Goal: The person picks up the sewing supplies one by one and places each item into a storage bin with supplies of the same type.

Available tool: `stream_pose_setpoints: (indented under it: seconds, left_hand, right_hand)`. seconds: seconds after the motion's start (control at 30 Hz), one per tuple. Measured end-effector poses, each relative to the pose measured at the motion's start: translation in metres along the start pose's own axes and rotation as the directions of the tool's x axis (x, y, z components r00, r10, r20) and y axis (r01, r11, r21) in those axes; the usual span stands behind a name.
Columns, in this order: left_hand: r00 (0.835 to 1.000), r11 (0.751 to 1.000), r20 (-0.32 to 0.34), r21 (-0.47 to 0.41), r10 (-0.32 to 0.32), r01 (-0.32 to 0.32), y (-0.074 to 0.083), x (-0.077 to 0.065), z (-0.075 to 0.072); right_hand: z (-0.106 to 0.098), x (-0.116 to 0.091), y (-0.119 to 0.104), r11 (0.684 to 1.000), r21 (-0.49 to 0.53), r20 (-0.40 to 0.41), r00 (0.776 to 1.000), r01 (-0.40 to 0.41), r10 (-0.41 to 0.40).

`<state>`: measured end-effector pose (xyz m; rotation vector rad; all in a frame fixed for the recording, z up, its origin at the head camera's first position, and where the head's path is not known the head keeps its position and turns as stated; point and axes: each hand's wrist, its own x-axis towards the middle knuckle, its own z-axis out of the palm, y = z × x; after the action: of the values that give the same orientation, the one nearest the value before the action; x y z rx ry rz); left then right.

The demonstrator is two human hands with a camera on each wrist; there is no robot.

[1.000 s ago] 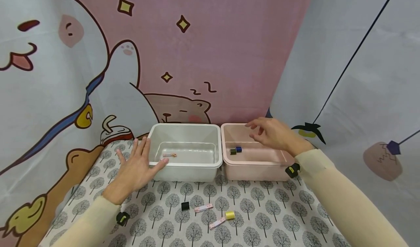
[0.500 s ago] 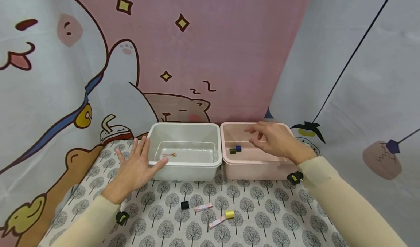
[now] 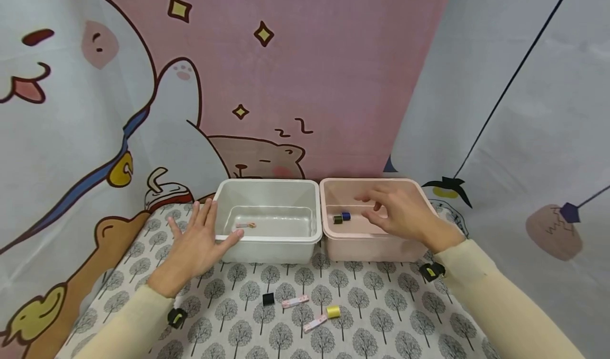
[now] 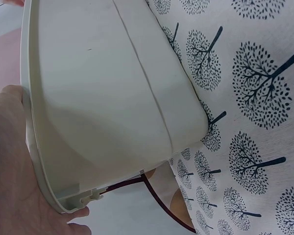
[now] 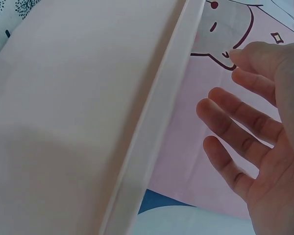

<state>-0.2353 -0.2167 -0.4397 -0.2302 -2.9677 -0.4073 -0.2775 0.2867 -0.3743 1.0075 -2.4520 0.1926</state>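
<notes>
My left hand (image 3: 190, 250) rests, fingers straight and spread, on the near left corner of a white plastic bin (image 3: 271, 252). In the left wrist view, the hand (image 4: 12, 161) lies along the rim of that bin (image 4: 98, 88). Over a pink bin (image 3: 371, 250) hovers my right hand (image 3: 402, 217), holding nothing. The right wrist view shows its fingers (image 5: 230, 122) loosely bent and apart from the pink rim (image 5: 149, 117). Inside the pink bin lie a dark green spool (image 3: 338, 220) and a blue spool (image 3: 346, 216). One small pale strip with an orange end (image 3: 245, 225) lies in the white bin.
On the tree-print cloth in front lie a small black block-like piece (image 3: 268, 299), a pink patterned strip (image 3: 295, 302), a second such strip (image 3: 315, 323) and a yellow spool (image 3: 333, 312). A cartoon-print curtain (image 3: 333, 83) hangs close behind the bins.
My right hand has drawn slightly down and toward the near right over the pink bin. The left hand and the small objects stay where they were.
</notes>
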Motion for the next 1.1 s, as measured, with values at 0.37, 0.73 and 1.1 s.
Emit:
stream_pose_setpoints:
  seconds: [0.37, 0.73, 1.1]
  left_hand:
    - [1.000, 1.000, -0.003, -0.007, 0.000, 0.000, 0.000, 0.000, 0.001]
    - [1.000, 1.000, 0.001, -0.006, 0.000, 0.000, 0.000, 0.001, 0.002]
    - [1.000, 1.000, 0.011, -0.004, -0.004, 0.004, 0.001, 0.001, 0.000]
  right_hand:
    - [-0.003, -0.013, -0.014, 0.994, 0.096, 0.041, 0.998, -0.059, 0.056]
    - [-0.001, -0.024, -0.023, 0.984, 0.172, 0.031, 0.998, -0.052, 0.047]
    - [0.002, -0.032, -0.034, 0.969, 0.247, -0.032, 0.999, -0.004, 0.012]
